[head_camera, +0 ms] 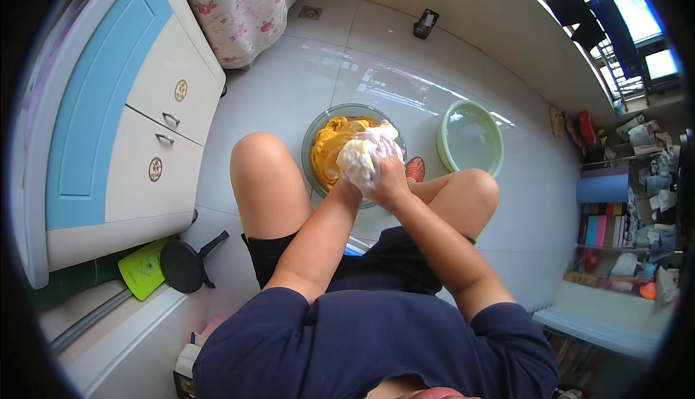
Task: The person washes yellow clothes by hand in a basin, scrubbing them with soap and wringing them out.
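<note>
My left hand (355,173) and my right hand (390,173) are together over a clear round basin (308,155), pressed on a bunched, foam-covered white cloth (361,160). Suds hide much of the cloth and most of my left fingers. Yellow fabric (328,146) lies heaped in the basin, beneath and to the left of my hands. The basin stands on the floor between my knees. To its right, a pale green plastic basin (471,133) appears to hold water.
White and blue cabinet (168,111) at the left; floral curtain (239,8) at the upper left. A floor drain (310,13) and a small black stand (425,23) are near the wall. A red shoe (416,170) shows beside the clear basin. Crowded shelves (630,236) stand right.
</note>
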Demonstrator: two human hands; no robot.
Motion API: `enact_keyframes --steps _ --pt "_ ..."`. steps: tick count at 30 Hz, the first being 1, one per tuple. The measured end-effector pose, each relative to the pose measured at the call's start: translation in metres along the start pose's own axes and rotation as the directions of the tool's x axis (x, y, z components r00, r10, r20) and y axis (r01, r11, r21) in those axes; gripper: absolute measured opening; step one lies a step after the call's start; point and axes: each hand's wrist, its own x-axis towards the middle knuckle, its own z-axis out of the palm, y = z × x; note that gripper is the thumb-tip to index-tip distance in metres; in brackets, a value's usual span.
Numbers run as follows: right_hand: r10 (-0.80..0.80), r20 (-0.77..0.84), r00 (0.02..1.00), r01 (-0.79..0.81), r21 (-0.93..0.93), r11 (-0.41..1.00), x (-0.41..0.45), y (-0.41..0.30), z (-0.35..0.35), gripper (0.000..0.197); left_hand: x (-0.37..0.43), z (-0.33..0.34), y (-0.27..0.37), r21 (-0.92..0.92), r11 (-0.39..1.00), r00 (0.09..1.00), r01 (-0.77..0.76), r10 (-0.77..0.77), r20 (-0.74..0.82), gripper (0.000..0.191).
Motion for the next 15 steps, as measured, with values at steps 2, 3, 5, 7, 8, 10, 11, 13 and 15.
enact_keyframes --steps 2,3,5,7,8,10,11,13,15 --pt "0.225 -0.185 0.956 -0.241 -0.067 0.968 0.020 0.021 -0.003 0.059 -0.023 0.023 0.022 -0.604 0.793 0.988 -0.076 0.140 0.059 0.042" --pt "0.494 -0.220 0.841 -0.460 0.190 0.868 0.034 0.033 -0.005 0.059 -0.018 0.031 0.038 -0.791 0.577 0.972 0.206 -0.215 0.096 0.041" --pt "0.552 -0.167 0.817 -0.436 0.447 0.781 0.036 0.043 -0.003 0.060 -0.012 0.023 0.032 -0.746 0.630 0.960 0.215 -0.275 0.045 0.046" --pt "0.143 -0.306 0.941 -0.145 0.016 0.989 0.014 0.034 0.007 0.055 -0.016 0.020 0.040 -0.782 0.612 0.993 0.120 -0.072 0.096 0.047" --pt "-0.085 -0.256 0.963 0.035 -0.191 0.981 0.014 -0.008 0.005 0.046 -0.017 0.003 0.029 -0.878 0.404 0.942 0.257 0.098 0.321 0.049" --pt "-0.001 -0.163 0.987 -0.028 -0.176 0.984 0.010 0.011 0.005 0.046 -0.023 0.013 0.033 -0.572 0.819 0.984 0.039 0.069 0.165 0.047" --pt "0.076 -0.077 0.994 -0.088 -0.164 0.982 0.007 0.031 0.007 0.047 -0.024 0.023 0.036 -0.659 0.741 0.991 0.127 -0.074 0.107 0.042" --pt "0.567 -0.228 0.792 -0.536 0.187 0.823 0.030 0.086 0.011 0.039 -0.009 0.017 0.010 -0.745 0.638 0.971 0.196 -0.230 0.059 0.037" --pt "0.565 -0.068 0.823 -0.401 0.635 0.660 0.027 0.080 -0.001 0.036 -0.007 0.020 0.007 -0.799 0.577 0.968 0.168 -0.251 0.022 0.037"
